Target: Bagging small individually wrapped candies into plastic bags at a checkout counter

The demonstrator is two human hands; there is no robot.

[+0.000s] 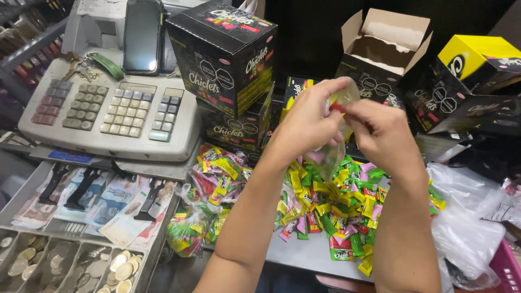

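Your hands pinching a clear bag point(337, 130), yellow, green, pink, red sachets point(336, 209) glowing, black boxes point(225, 51), beige register point(116, 111)

Bright, even overhead light; my hands point(347, 122) blur slightly with motion, glare whitens the plastic bags point(467, 217), and the background stays dark.

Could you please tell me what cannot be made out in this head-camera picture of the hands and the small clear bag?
- Clear bag: its contents are blurred and see-through.
- Left hand and right hand: fingertips overlap, hiding the grip on the bag's mouth.
- Open carton: inside too dark to tell.
- Coin tray: cut off by the bottom edge.
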